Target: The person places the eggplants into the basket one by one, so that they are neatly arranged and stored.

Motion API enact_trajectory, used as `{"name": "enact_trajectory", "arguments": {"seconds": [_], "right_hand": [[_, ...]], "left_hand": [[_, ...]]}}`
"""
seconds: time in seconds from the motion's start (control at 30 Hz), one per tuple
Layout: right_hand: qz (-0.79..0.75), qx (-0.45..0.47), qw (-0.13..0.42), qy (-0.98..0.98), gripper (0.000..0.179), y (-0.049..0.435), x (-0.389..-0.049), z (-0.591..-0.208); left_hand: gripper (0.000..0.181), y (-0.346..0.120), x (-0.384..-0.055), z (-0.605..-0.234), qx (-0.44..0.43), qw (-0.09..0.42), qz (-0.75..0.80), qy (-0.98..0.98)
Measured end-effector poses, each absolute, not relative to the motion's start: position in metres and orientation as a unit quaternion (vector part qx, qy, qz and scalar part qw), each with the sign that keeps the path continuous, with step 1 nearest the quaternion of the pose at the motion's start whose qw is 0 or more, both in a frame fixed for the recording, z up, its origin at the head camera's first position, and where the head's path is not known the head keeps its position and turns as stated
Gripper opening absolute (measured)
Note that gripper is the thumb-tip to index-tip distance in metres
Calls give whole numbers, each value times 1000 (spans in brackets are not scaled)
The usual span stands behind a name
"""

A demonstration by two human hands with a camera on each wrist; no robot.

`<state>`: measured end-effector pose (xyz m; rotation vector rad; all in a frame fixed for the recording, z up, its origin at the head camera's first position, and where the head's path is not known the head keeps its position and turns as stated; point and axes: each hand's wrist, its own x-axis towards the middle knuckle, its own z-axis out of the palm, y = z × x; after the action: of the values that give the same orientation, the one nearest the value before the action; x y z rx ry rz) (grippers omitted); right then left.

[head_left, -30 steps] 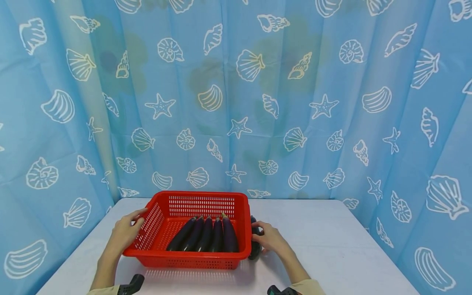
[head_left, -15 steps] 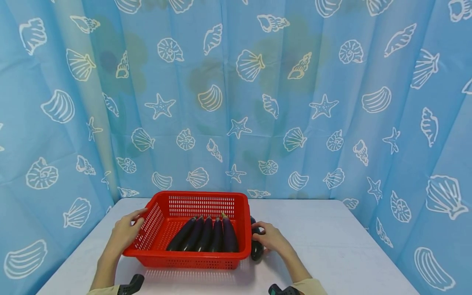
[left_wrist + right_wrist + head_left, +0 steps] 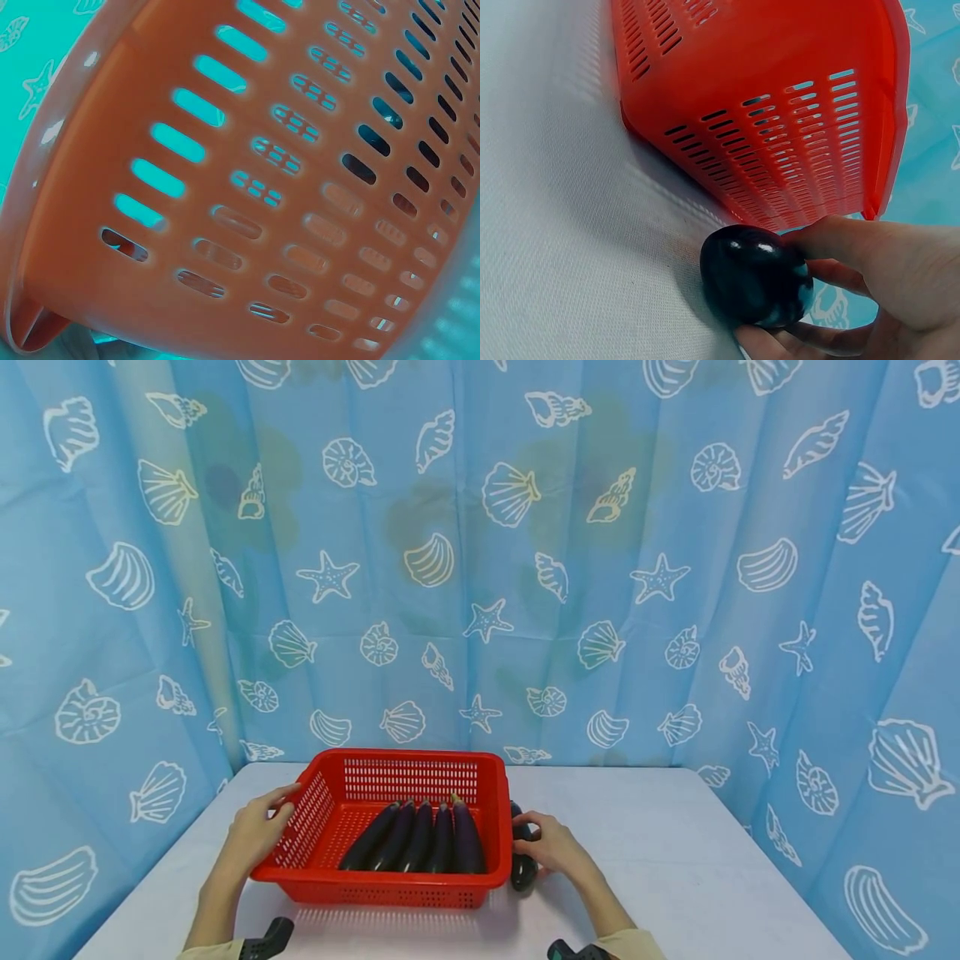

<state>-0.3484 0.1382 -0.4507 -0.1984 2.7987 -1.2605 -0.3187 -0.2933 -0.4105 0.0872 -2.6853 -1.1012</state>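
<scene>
My right hand grips a dark eggplant beside the basket's right wall. In the right wrist view, the eggplant shows its glossy rounded end on the table, with the thumb and fingers around its side; its far end is hidden. The red perforated basket stands in front of me. Several purple eggplants lie side by side in its right half, stems pointing away. My left hand touches the basket's left rim with thumb and forefinger extended; its other fingertips are hidden, and the left wrist view shows only basket.
A white-covered table bears the basket, extending to its right and in front. A blue curtain with white shell and starfish prints hangs behind and along both sides. Dark wrist devices sit at both sleeves.
The eggplant in my right hand has shifted slightly toward me and to the right, so more of its near end shows. My left hand and the basket have stayed in place.
</scene>
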Motion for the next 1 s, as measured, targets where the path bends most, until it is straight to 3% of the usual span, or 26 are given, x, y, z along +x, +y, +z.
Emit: {"name": "enact_trajectory", "arguments": {"seconds": [1.0], "right_hand": [[-428, -54, 19, 902, 40, 156, -349, -445]], "left_hand": [[49, -293, -319, -410, 39, 110, -383, -916]]}}
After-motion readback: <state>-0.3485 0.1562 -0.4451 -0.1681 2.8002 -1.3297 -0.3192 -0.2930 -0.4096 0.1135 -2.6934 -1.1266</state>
